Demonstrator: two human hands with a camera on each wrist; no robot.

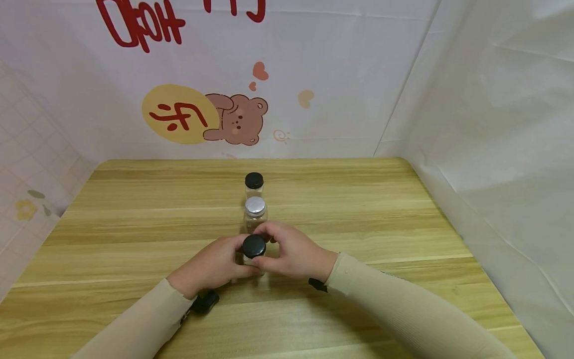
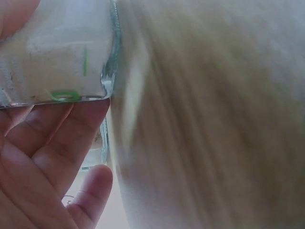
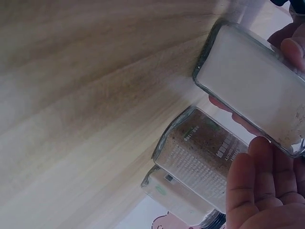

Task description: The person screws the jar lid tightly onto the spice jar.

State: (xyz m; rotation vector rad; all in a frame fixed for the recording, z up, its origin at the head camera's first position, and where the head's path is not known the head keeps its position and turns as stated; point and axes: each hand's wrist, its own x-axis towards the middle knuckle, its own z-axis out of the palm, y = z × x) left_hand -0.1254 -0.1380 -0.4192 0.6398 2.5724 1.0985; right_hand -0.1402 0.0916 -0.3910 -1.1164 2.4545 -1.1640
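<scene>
A square glass spice jar [image 3: 252,78] with pale powder inside and a black lid [image 1: 254,246] stands nearest the person. The left hand [image 1: 211,264] grips the jar's body from the left, its thumb on the near side and its fingers behind the glass. Coming from the right, the right hand [image 1: 296,252] holds thumb and fingertips on opposite sides of the jar's top, around the lid. In the right wrist view its fingers [image 3: 243,181] bend beside the jar. Directly behind is a silver-lidded jar [image 1: 255,207] of brown, speckled seasoning [image 3: 200,148].
Third in the row, farthest back, is another glass jar with a black lid [image 1: 254,180] and pale contents. The row stands on a wood-grain table [image 1: 358,209]. White sheeting [image 1: 341,75] with printed pictures rises behind the table and along its sides.
</scene>
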